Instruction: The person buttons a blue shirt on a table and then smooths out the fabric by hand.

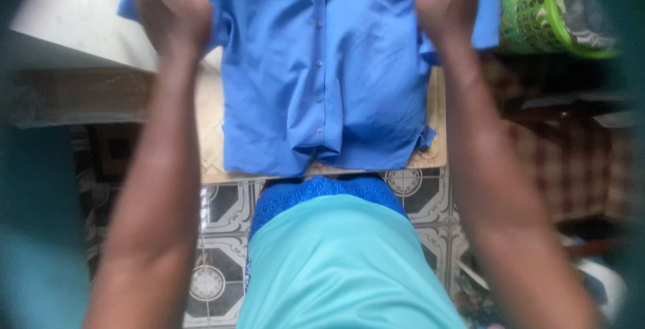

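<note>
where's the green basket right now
In the head view the green basket sits at the top right, just beyond the right hand and the blue shirt.

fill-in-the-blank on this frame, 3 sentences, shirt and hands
1. Both hands grip a shirt whose colour is ____.
2. The left hand and right hand hold the shirt near its ____.
3. The basket at the upper right is ____ in colour.

Missing words: blue; shoulders; green
</note>
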